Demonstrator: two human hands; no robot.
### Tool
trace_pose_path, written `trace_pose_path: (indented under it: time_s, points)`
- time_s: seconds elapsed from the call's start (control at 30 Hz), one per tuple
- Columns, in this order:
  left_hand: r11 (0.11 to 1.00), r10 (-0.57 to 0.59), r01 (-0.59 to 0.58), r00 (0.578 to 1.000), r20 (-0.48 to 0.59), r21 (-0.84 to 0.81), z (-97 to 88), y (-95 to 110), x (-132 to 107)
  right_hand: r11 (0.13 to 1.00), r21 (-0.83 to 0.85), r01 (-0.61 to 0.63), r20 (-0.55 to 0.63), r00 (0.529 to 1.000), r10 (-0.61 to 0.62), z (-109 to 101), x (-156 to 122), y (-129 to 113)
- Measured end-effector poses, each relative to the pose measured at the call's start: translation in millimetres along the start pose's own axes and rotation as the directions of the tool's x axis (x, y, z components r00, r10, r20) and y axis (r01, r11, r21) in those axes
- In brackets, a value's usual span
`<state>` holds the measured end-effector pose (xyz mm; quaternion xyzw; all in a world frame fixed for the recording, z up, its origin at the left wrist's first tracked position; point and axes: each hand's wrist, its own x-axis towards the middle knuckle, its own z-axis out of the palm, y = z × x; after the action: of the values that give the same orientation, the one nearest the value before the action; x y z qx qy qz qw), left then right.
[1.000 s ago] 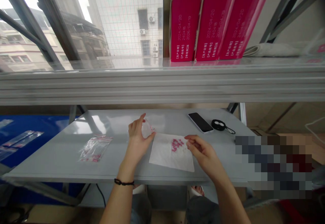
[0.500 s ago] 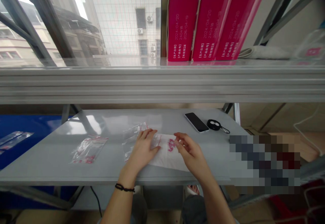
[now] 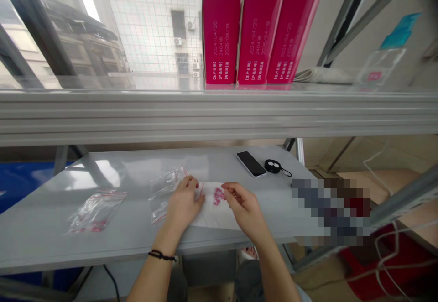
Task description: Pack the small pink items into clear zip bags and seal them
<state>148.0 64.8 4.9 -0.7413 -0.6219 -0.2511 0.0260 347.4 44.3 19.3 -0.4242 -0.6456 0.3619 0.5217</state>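
A white sheet (image 3: 217, 219) lies on the grey table, with a small cluster of pink pieces (image 3: 218, 196) on it, too small to name. My right hand (image 3: 243, 201) is pinched at the right edge of the cluster; what sits between its fingertips is hidden. My left hand (image 3: 185, 204) bends its fingers over a clear zip bag (image 3: 199, 191) at the sheet's left side, thumb and fingers on the plastic. More clear zip bags (image 3: 160, 192) lie flat beside and under that hand. Farther left rests another pile of zip bags (image 3: 97, 210) with pink contents.
Behind the sheet lie a phone (image 3: 251, 163) and a black round pouch (image 3: 273, 166) with a clip. A shelf edge (image 3: 205, 117) crosses above the table, bearing magenta boxes (image 3: 221, 37), a folded cloth (image 3: 325, 75) and a clear bottle (image 3: 381, 67). A blurred patch covers the right end.
My view has swung to the right, so everything sits farther left. Both hands stay at the sheet in nearly the same poses, the right one still pinched by the pink pieces.
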Motion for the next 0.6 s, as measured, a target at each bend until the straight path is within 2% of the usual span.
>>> trace_pose_path:
  time_s: [0.47, 0.53, 0.6]
  points:
    - [0.997, -0.074, 0.074, 0.997, 0.027, 0.002, 4.9, -1, 3, 0.999, -0.030, 0.019, 0.014, 1.000, -0.019, 1, -2, -2]
    - [0.997, -0.084, 0.084, 0.996, 0.024, 0.001, 5.3, -3, 3, 0.993, -0.113, 0.040, 0.013, 0.999, -0.039, -5, 2, 2]
    - [0.996, -0.093, 0.093, 0.995, 0.021, -0.005, 5.7, -5, 4, 0.953, -0.294, 0.067, -0.034, 0.996, -0.080, -18, 10, 11]
